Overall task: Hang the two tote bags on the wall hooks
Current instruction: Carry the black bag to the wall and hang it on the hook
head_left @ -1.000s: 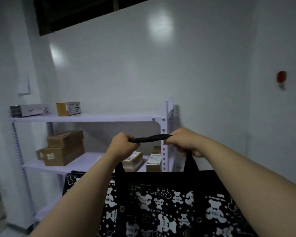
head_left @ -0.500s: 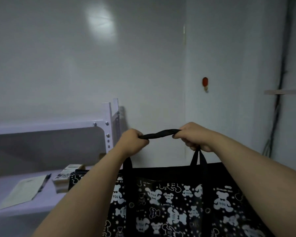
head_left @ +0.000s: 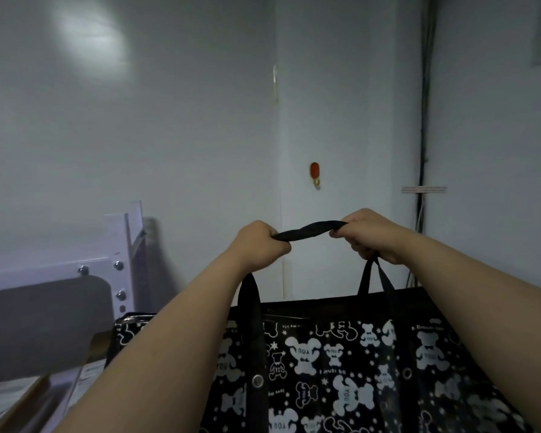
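Observation:
A black tote bag printed with white bears hangs in front of me. Its black strap stretches level between my fists. My left hand grips the strap's left end and my right hand grips the right end. An orange wall hook with a small metal hook under it is fixed to the white wall, a little above the strap's middle and farther away. I see only this one bag and this one hook.
A white metal shelf unit stands at the left against the wall, with boxes and papers on its lower shelf. Dark cables run down the wall at the right. A room corner lies left of the hook.
The view has swung right and nearer the wall. The shelf has slid to the left edge, and the orange hook now sits just above the strap. Both hands keep their grip.

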